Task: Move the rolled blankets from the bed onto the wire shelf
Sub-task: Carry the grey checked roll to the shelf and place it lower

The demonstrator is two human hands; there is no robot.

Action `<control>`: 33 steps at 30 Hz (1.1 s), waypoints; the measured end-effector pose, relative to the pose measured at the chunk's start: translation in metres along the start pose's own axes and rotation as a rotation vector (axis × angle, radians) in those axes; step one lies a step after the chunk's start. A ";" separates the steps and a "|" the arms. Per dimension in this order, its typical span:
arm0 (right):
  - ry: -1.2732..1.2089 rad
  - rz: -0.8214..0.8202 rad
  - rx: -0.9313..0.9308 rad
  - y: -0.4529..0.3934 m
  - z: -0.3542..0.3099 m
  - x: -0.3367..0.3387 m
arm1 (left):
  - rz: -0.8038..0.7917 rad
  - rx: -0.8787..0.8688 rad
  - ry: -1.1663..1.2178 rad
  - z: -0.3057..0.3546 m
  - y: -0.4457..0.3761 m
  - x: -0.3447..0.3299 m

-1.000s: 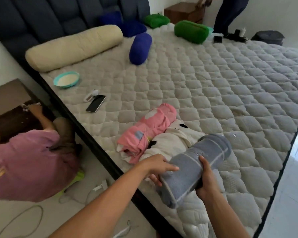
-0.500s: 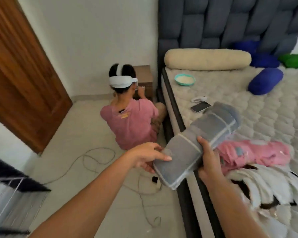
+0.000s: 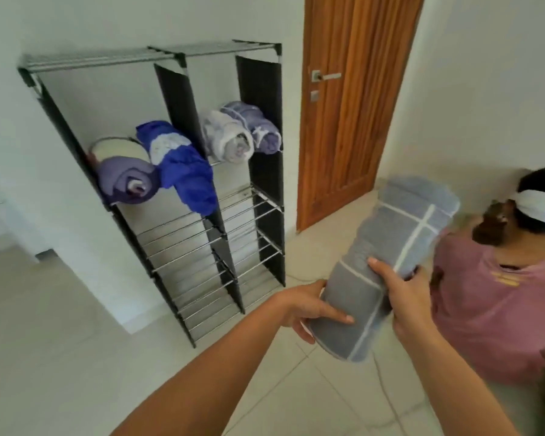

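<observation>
Both hands carry a grey rolled blanket with white grid lines (image 3: 387, 265) in the air above the tiled floor.

The left hand (image 3: 312, 306) cups the roll's near end, fingers spread along its side; the right hand (image 3: 403, 294) is wrapped around its middle, thumb on top. The black-framed wire shelf (image 3: 202, 234) stands at ten o'clock from the roll, well apart, with purple, blue and white rolled blankets (image 3: 227, 136) on an upper rack.
</observation>
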State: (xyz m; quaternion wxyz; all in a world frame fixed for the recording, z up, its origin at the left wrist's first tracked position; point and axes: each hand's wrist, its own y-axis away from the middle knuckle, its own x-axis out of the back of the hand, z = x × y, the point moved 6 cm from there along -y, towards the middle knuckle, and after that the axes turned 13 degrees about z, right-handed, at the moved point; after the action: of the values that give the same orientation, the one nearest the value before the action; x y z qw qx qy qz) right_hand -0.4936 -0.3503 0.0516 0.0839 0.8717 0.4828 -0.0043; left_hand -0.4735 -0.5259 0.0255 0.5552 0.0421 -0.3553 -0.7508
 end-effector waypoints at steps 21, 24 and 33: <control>0.606 -0.731 -0.270 -0.189 0.106 -0.272 | 0.167 0.334 0.576 -0.025 -0.233 0.175; 0.644 -0.794 -0.239 -0.203 0.105 -0.300 | 0.303 0.329 0.780 -0.012 -0.275 0.203; 0.694 -0.798 -0.238 -0.263 0.128 -0.346 | 0.534 0.384 1.083 -0.007 -0.388 0.260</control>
State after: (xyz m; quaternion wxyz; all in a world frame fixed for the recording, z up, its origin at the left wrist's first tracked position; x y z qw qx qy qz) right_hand -0.8906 -0.5236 -0.0819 0.0094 0.5552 0.7730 0.3069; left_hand -0.8809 -0.7032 -0.1181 0.8069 0.4249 -0.1506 -0.3817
